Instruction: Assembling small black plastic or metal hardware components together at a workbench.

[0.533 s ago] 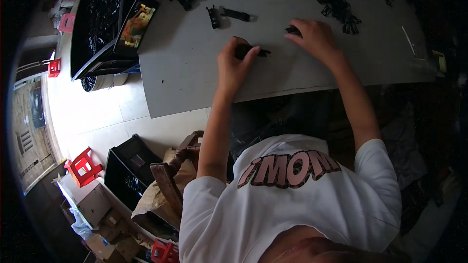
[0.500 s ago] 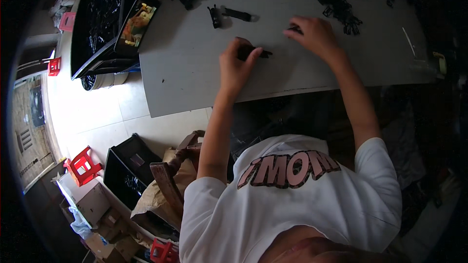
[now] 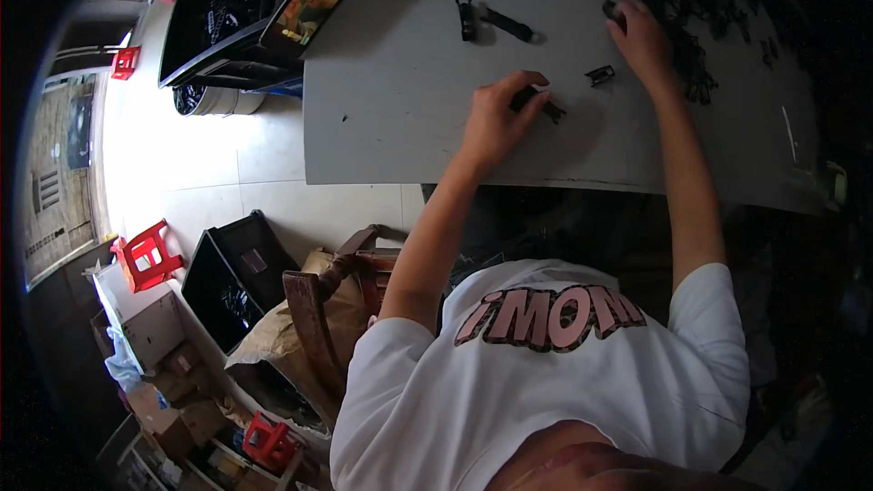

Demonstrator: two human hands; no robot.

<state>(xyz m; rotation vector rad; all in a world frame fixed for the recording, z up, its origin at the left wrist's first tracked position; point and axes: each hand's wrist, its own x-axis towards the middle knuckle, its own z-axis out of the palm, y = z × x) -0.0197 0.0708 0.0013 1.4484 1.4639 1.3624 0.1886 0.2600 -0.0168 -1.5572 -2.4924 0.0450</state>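
Note:
My left hand [image 3: 498,123], just left of the table's middle, is closed around a dark black plastic piece [image 3: 551,110] whose pronged end sticks out past the thumb. Farther off to the right, my right hand [image 3: 644,47] pinches another small dark piece [image 3: 610,9], partly hidden by the fingers. Between the hands, a small open-framed black plastic part [image 3: 600,75] lies on the grey table, touched by neither. Beyond my left hand rest a short black clip-like part [image 3: 466,19] and a longer black bar-shaped one [image 3: 507,25].
Black parts lie heaped [image 3: 718,0] at the table's far right, with several more along the far edge. At left stands a black bin [image 3: 214,50] of dark parts, a phone-like screen [image 3: 314,5] propped against it. A wooden chair [image 3: 314,318] and a black crate [image 3: 245,259] are below.
My right hand has moved away to the far right, and the small framed part now lies on the table. My left hand still holds its piece. The whole view has shifted.

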